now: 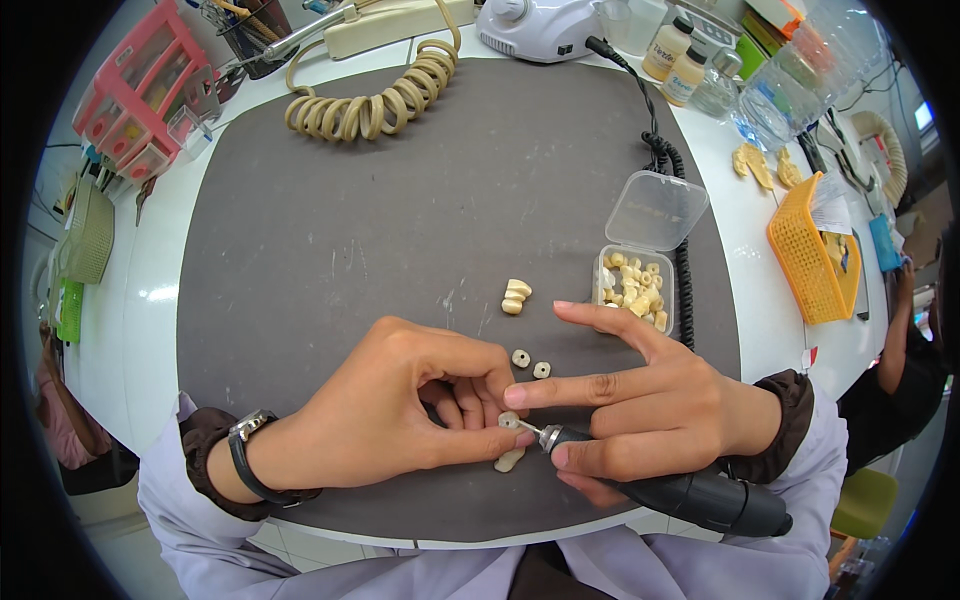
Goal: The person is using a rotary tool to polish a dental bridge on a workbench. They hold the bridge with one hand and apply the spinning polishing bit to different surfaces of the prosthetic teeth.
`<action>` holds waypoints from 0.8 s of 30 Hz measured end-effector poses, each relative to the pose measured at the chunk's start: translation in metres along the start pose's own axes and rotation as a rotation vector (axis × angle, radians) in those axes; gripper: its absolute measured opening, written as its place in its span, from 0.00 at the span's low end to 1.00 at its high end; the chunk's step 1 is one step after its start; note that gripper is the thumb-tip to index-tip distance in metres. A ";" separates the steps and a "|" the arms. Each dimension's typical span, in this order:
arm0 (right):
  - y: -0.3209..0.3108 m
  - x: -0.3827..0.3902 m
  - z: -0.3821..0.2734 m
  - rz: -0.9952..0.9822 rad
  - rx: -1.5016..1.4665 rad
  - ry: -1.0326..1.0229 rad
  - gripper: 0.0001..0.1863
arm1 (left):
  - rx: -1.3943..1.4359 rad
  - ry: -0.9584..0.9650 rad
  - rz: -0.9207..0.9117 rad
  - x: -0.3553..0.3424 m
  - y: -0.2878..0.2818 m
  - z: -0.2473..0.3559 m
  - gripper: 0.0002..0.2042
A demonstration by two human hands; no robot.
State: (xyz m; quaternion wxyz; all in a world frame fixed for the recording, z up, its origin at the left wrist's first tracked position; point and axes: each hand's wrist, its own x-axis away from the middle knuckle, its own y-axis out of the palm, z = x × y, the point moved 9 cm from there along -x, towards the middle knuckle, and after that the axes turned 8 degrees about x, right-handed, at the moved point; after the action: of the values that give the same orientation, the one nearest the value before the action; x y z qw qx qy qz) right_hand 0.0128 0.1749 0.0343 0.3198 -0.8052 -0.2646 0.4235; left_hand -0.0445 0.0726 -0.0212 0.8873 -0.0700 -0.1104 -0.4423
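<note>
Pinching a small pale tooth-like piece (508, 420) thumb to forefinger in the left hand (395, 400), just beside the bit (531, 428); gripping the black drill (715, 502) in the right hand (670, 405). Likely light, hard, easily chipped; best taken by its sides. Cannot make out, past the thumb, any join with the pale lump (509, 461) below.
</note>
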 end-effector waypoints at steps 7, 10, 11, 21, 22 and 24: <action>-0.001 0.000 0.000 -0.017 -0.011 0.007 0.06 | 0.003 0.004 -0.001 0.000 0.000 0.000 0.07; 0.000 0.000 0.000 -0.017 -0.013 0.006 0.06 | -0.003 0.004 -0.004 0.000 0.000 0.000 0.07; 0.000 0.000 -0.001 -0.018 -0.011 0.004 0.06 | -0.005 0.003 -0.005 0.000 0.000 0.000 0.07; 0.002 0.003 -0.001 -0.024 0.019 -0.002 0.07 | -0.006 0.004 -0.019 0.000 0.001 0.000 0.07; 0.002 0.003 -0.001 -0.022 0.018 -0.003 0.07 | -0.006 0.003 -0.019 0.000 0.001 0.000 0.07; 0.002 0.003 -0.001 -0.022 0.015 -0.004 0.07 | -0.007 0.002 -0.019 -0.001 0.001 0.000 0.07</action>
State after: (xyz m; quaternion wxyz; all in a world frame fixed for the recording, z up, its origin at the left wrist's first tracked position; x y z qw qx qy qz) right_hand 0.0154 0.1751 0.0312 0.3299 -0.7989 -0.2710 0.4237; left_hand -0.0439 0.0737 -0.0216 0.8829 -0.0716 -0.1085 -0.4512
